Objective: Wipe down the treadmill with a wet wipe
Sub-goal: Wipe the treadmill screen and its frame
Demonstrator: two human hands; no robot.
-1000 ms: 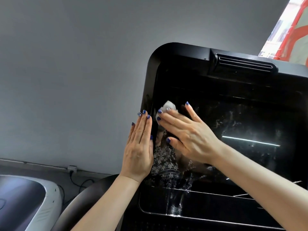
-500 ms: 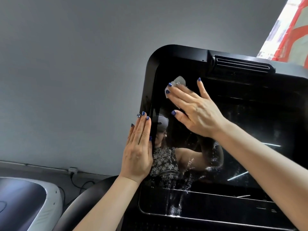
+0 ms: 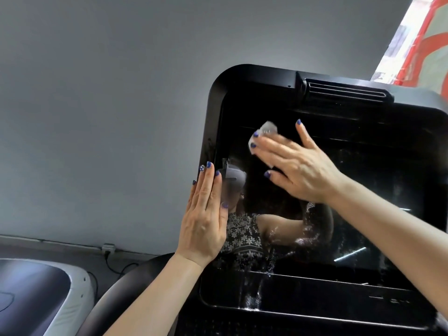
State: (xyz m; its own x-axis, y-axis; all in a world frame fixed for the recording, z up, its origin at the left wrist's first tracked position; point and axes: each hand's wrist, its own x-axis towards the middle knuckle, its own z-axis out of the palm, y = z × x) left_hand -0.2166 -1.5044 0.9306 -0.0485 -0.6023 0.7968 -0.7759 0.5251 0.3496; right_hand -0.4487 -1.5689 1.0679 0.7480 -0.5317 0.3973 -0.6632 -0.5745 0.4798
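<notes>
Grey wall (image 3: 109, 105) behind; at frame centre, flat-fingered right hand (image 3: 298, 166) presses wipe (image 3: 268, 128) on screen (image 3: 363, 190), flat left hand (image 3: 206, 214) steadying its edge; the small wipe may slip free.

Left hand (image 3: 204, 221) laid flat, fingers (image 3: 210, 183) straight and together, pointing up. Right hand (image 3: 299, 166) spread flat, fingers straight, thumb splayed upward, forearm stretched in from the lower right, wrist bent slightly.

- Treadmill console (image 3: 339, 238): glossy black, streaked with pale wet smears.
- Wet wipe (image 3: 266, 129): white.
- Fingernails (image 3: 298, 122): dark blue; one nail (image 3: 202, 168) carries a pale floral pattern.
- Wall (image 3: 109, 105): plain grey.
- Neighbouring machine (image 3: 36, 294): white casing, dark navy top.
</notes>
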